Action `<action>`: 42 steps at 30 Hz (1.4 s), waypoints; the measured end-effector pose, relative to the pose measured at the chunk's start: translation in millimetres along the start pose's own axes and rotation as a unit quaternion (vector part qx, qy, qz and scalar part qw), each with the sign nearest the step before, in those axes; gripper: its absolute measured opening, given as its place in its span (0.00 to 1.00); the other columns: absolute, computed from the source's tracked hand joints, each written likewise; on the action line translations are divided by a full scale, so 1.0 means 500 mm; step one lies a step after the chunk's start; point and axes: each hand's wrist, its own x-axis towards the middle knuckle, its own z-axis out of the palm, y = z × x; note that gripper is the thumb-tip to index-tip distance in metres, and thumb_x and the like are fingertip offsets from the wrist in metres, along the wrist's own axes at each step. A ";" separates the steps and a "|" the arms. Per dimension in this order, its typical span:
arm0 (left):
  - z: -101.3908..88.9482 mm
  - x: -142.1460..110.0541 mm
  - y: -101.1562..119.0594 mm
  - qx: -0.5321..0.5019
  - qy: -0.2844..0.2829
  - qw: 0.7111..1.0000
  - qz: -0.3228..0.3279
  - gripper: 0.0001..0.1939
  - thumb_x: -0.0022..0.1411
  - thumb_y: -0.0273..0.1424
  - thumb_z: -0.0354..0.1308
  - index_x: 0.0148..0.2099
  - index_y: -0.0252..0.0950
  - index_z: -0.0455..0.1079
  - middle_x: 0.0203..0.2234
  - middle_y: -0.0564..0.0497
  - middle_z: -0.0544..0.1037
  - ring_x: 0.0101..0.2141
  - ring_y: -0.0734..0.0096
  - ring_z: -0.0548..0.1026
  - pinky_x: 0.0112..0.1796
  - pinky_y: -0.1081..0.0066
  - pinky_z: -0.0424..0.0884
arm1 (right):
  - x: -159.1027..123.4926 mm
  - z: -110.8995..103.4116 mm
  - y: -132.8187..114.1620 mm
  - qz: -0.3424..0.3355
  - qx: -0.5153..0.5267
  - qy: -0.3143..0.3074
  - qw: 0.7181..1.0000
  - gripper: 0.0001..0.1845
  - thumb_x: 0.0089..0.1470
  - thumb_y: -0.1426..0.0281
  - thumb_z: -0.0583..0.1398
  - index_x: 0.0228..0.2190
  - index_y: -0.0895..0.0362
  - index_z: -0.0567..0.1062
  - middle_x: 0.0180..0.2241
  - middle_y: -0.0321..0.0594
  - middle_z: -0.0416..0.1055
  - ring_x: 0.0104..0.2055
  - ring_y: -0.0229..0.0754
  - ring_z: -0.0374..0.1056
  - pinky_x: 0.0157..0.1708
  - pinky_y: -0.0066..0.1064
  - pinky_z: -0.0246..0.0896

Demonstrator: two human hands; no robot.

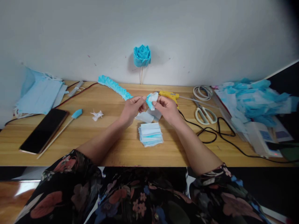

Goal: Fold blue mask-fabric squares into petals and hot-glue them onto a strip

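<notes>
Between my two hands is a small folded piece of blue and white mask fabric (151,100). My left hand (133,109) pinches its left edge, and my right hand (166,108) grips its right side with thumb and fingers. Under the hands lie some loose pale fabric pieces (144,117). Closer to me sits a stack of cut fabric squares (150,134). A row of folded blue petals (114,87) runs back and left from my left hand. Just behind my right hand lies a yellow glue gun (169,94), partly hidden by it.
At left are face masks (39,93), a phone (44,130), a blue-tipped stick (60,132) and white scraps (96,115). A blue fabric rose (142,56) stands against the wall. Scissors (205,115), a tape roll (202,92), a black cord (243,152), a fabric heap (254,99) and a power strip (259,138) occupy the right.
</notes>
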 end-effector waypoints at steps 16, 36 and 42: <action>0.004 0.000 0.004 -0.030 0.018 0.999 -0.041 0.29 0.66 0.55 0.57 0.26 0.35 0.71 0.20 0.51 0.73 0.21 0.76 0.68 0.24 0.72 0.62 | 0.000 0.004 0.002 0.010 0.027 -0.003 1.000 0.19 0.49 0.57 0.67 0.22 0.53 0.66 0.23 0.31 0.60 0.28 0.36 0.55 0.30 0.32 0.50; 0.000 0.002 -0.001 0.041 -0.001 0.999 -0.021 0.21 0.57 0.46 0.66 0.23 0.35 0.69 0.18 0.53 0.72 0.21 0.78 0.65 0.25 0.74 0.62 | 0.002 0.001 0.001 0.014 0.025 -0.007 1.000 0.20 0.49 0.56 0.67 0.21 0.53 0.65 0.23 0.30 0.59 0.28 0.35 0.53 0.30 0.32 0.49; 0.004 -0.002 0.003 0.054 0.016 0.998 -0.019 0.18 0.59 0.41 0.65 0.24 0.35 0.70 0.17 0.54 0.72 0.20 0.79 0.64 0.25 0.74 0.62 | 0.001 0.001 -0.002 0.018 0.019 -0.005 1.000 0.19 0.49 0.58 0.66 0.21 0.54 0.64 0.22 0.30 0.58 0.27 0.35 0.53 0.29 0.32 0.49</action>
